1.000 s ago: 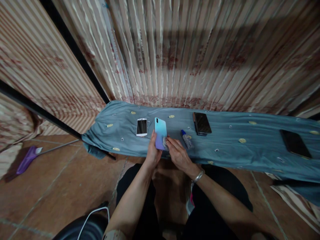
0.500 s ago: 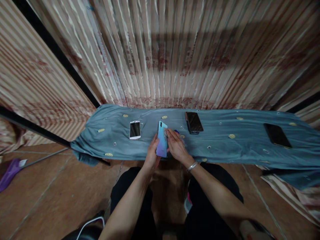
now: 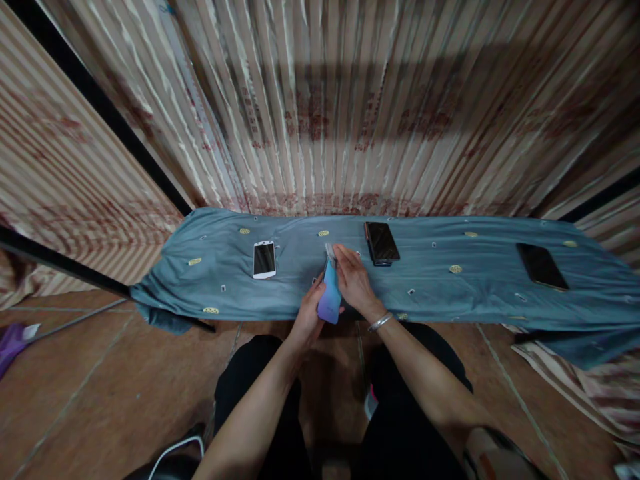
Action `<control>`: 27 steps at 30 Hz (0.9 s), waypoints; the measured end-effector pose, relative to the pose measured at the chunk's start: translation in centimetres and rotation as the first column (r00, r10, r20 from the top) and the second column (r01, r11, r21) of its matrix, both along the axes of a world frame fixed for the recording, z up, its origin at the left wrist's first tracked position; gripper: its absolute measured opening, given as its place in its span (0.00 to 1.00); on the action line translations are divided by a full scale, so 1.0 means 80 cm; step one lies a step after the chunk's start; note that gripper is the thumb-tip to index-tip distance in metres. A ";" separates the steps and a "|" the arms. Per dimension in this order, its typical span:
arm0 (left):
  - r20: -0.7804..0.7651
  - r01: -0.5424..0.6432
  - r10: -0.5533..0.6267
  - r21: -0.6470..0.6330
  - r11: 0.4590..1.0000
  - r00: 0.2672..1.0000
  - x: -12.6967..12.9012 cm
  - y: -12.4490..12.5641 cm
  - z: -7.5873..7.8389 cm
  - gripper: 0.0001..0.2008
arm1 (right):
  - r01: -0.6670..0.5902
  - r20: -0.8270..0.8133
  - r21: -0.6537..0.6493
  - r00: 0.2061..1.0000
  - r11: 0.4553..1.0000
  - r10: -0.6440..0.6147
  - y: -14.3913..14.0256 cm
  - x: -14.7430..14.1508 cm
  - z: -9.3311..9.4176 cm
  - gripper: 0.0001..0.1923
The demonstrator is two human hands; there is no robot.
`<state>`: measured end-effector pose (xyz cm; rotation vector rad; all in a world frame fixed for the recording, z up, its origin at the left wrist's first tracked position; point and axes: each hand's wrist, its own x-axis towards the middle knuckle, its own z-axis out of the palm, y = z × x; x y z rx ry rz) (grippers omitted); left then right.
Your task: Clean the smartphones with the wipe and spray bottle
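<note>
Right hand [image 3: 355, 277] moved to top of blue phone [image 3: 329, 300], pinching grey wad [image 3: 329, 251], left hand [image 3: 307, 317] gripping phone, by table's [image 3: 273, 305] near edge

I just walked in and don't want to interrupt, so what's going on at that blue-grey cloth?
A person's left hand grips a shiny blue-to-purple phone, tilted. Their right hand holds a small greyish piece of soft-looking material at the phone's upper end; it's too blurred to identify. On the blue-grey patterned cloth lie a white-framed phone to the left, a stack of dark, flat devices beyond the right hand, and a black phone farther right.
</note>
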<state>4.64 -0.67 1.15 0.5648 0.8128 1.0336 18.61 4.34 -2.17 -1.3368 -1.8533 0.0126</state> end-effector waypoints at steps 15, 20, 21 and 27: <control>0.049 -0.022 0.023 -0.027 0.999 0.999 -0.008 0.006 0.006 0.25 | 0.017 -0.217 -0.135 0.975 0.991 -0.046 0.008 0.009 -0.020 0.21; 0.062 -0.026 0.028 -0.033 0.999 0.998 -0.008 0.007 0.006 0.26 | -0.245 -0.823 -0.340 0.546 0.908 -0.160 0.019 0.003 -0.020 0.14; 0.066 -0.029 0.031 -0.033 0.999 0.997 -0.008 0.007 0.006 0.27 | -0.300 -0.876 -0.340 0.447 0.891 -0.184 0.021 0.002 -0.021 0.13; 0.045 -0.082 0.081 0.025 0.996 0.996 -0.009 0.009 -0.001 0.24 | -0.424 -0.923 -0.363 0.284 0.830 -0.258 0.018 -0.008 -0.020 0.12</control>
